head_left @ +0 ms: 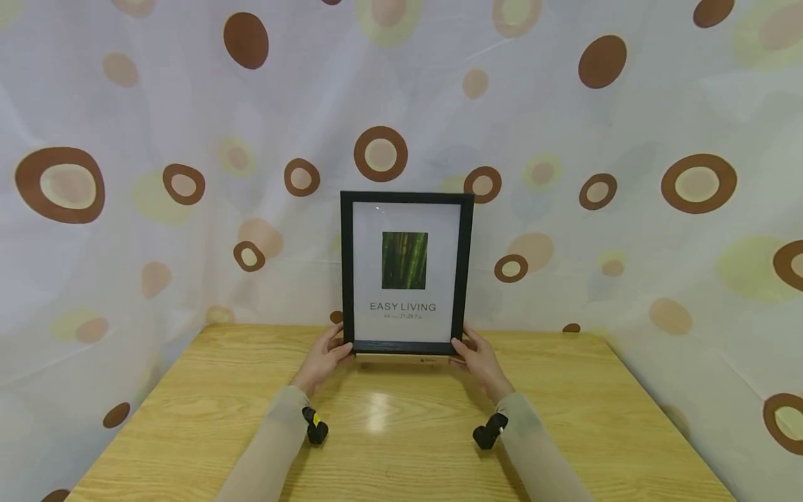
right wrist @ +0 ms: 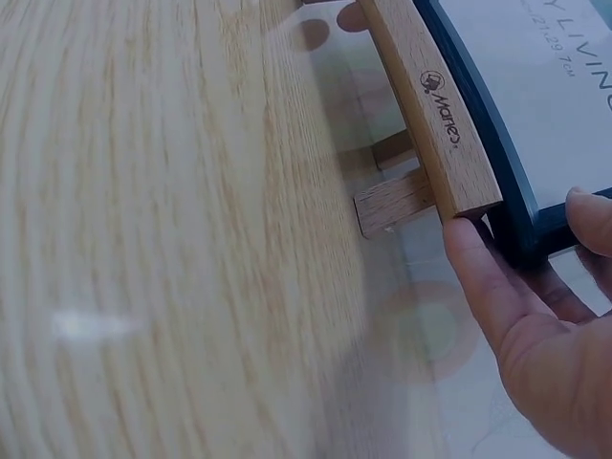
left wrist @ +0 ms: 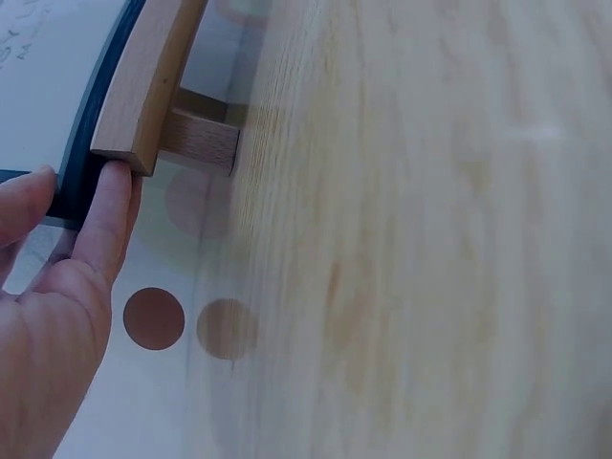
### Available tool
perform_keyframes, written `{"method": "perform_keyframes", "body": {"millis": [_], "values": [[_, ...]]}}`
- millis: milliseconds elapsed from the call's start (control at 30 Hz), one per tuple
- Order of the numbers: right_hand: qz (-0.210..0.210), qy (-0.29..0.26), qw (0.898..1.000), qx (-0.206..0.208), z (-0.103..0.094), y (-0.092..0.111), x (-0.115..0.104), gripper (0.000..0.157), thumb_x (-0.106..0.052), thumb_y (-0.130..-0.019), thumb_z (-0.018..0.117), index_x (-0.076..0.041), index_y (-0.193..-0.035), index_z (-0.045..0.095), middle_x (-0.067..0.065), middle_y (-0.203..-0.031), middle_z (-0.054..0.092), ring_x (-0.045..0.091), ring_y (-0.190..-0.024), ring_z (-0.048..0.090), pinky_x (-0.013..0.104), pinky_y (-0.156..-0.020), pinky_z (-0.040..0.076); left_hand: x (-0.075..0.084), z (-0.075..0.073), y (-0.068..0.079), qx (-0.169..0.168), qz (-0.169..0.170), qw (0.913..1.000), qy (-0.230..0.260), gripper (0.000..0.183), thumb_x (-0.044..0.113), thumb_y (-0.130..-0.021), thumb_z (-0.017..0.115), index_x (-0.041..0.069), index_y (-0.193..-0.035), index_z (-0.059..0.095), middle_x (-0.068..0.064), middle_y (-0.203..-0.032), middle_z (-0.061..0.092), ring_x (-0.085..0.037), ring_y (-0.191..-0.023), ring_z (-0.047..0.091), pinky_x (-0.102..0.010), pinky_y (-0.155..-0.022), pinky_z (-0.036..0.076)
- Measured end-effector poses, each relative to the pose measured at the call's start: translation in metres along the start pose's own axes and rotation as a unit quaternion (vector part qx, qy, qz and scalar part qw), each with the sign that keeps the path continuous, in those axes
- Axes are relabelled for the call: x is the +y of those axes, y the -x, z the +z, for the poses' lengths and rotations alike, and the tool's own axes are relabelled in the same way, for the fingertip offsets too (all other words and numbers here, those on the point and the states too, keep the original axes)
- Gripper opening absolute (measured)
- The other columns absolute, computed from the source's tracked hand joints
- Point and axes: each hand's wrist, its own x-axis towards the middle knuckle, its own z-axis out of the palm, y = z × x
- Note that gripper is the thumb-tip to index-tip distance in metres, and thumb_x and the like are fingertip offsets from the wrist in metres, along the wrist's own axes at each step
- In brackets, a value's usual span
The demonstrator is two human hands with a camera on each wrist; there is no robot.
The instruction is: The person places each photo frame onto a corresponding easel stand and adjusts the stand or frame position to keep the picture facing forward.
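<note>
A black picture frame (head_left: 404, 324) with a green bamboo picture on a white insert stands upright near the back of the table. Its lower edge sits at the front ledge of a small wooden easel (head_left: 401, 360); the rest of the easel is mostly hidden behind it. My left hand (head_left: 323, 359) grips the lower left corner, thumb at the front and fingers around the side. At the lower right corner, my right hand (head_left: 479, 359) holds on the same way. In both wrist views a forefinger lies against the end of the wooden ledge (right wrist: 440, 124), whose short feet (left wrist: 201, 139) show beneath.
The wood-grain table (head_left: 376, 453) spreads out in front of the frame. Behind and at both sides hangs a white curtain (head_left: 552, 125) with brown and pastel dots. A dark camera mount (head_left: 489, 431) is strapped at each wrist.
</note>
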Motion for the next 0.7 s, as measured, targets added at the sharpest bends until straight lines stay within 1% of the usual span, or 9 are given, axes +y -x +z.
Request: {"method": "perform_keyframes", "body": {"millis": [67,133,200,267,367,433,533,633,700], "values": [[-0.006,-0.001,1.0,-0.007,-0.001,0.0,0.001,0.059,-0.018,-0.093,0.052,-0.019,-0.145,0.022,0.018,-0.135,0.037,0.034,-0.107,0.053,0.044,-0.086,0.045,0.0,-0.001,0.0,-0.001,0.004,0.9999,-0.013,0.058,0.0,-0.09,0.052,0.013,-0.142,0.029,-0.022,-0.128,0.042,-0.031,-0.109,0.05,-0.042,-0.088,0.044],[-0.015,0.009,1.0,-0.011,-0.003,0.002,0.002,0.057,-0.019,-0.094,0.051,-0.019,-0.144,0.023,0.014,-0.139,0.034,0.032,-0.114,0.048,0.045,-0.089,0.043,0.0,-0.002,0.001,0.003,0.0,0.9995,-0.032,0.058,0.002,-0.09,0.054,0.013,-0.141,0.03,-0.023,-0.126,0.044,-0.032,-0.106,0.052,-0.044,-0.086,0.045],[-0.027,0.033,0.999,-0.009,-0.006,0.005,0.003,0.054,-0.02,-0.094,0.049,-0.019,-0.143,0.026,0.01,-0.141,0.032,0.03,-0.12,0.043,0.046,-0.091,0.042,-0.001,-0.003,0.002,0.006,-0.005,0.9986,-0.052,0.058,0.007,-0.089,0.056,0.014,-0.141,0.031,-0.023,-0.127,0.044,-0.033,-0.104,0.054,-0.045,-0.083,0.047],[-0.041,0.059,0.997,0.0,-0.009,0.009,0.003,0.05,-0.023,-0.095,0.048,-0.019,-0.142,0.03,0.009,-0.141,0.034,0.028,-0.124,0.038,0.046,-0.093,0.04,-0.001,-0.003,0.003,0.008,-0.006,0.9974,-0.071,0.058,0.013,-0.089,0.057,0.014,-0.141,0.032,-0.023,-0.129,0.043,-0.033,-0.106,0.053,-0.045,-0.083,0.047],[-0.061,0.098,0.993,0.015,-0.013,0.011,0.001,0.048,-0.028,-0.095,0.046,-0.018,-0.14,0.033,0.011,-0.139,0.037,0.028,-0.124,0.037,0.046,-0.094,0.039,0.003,-0.003,0.004,0.016,0.001,0.995,-0.098,0.059,0.025,-0.089,0.058,0.017,-0.141,0.031,-0.021,-0.131,0.043,-0.032,-0.112,0.049,-0.045,-0.085,0.046],[-0.07,0.111,0.991,0.023,-0.016,0.011,-0.003,0.047,-0.031,-0.095,0.046,-0.018,-0.14,0.035,0.012,-0.138,0.039,0.028,-0.124,0.038,0.045,-0.095,0.038,0.008,-0.003,0.005,0.022,0.009,0.9928,-0.117,0.061,0.031,-0.089,0.058,0.018,-0.141,0.031,-0.019,-0.131,0.044,-0.032,-0.115,0.047,-0.045,-0.087,0.045],[-0.075,0.122,0.989,0.027,-0.021,0.009,-0.009,0.048,-0.033,-0.095,0.045,-0.018,-0.14,0.034,0.011,-0.138,0.04,0.027,-0.124,0.038,0.044,-0.098,0.035,0.018,-0.003,0.008,0.035,0.008,0.9894,-0.141,0.066,0.037,-0.087,0.059,0.02,-0.143,0.028,-0.016,-0.132,0.044,-0.03,-0.119,0.043,-0.046,-0.092,0.041],[-0.08,0.133,0.987,0.032,-0.024,0.007,-0.012,0.049,-0.033,-0.095,0.044,-0.015,-0.14,0.034,0.012,-0.138,0.039,0.027,-0.125,0.036,0.044,-0.1,0.032,0.025,-0.003,0.012,0.042,0.007,0.9875,-0.152,0.072,0.042,-0.086,0.058,0.017,-0.144,0.024,-0.016,-0.136,0.04,-0.03,-0.123,0.039,-0.048,-0.097,0.035],[-0.081,0.148,0.985,0.032,-0.025,0.008,-0.013,0.052,-0.035,-0.095,0.044,-0.013,-0.141,0.033,0.013,-0.138,0.038,0.027,-0.126,0.036,0.044,-0.101,0.031,0.027,-0.004,0.016,0.045,0.005,0.985,-0.167,0.075,0.047,-0.085,0.056,0.019,-0.145,0.02,-0.014,-0.139,0.036,-0.03,-0.126,0.035,-0.049,-0.099,0.032]]}}
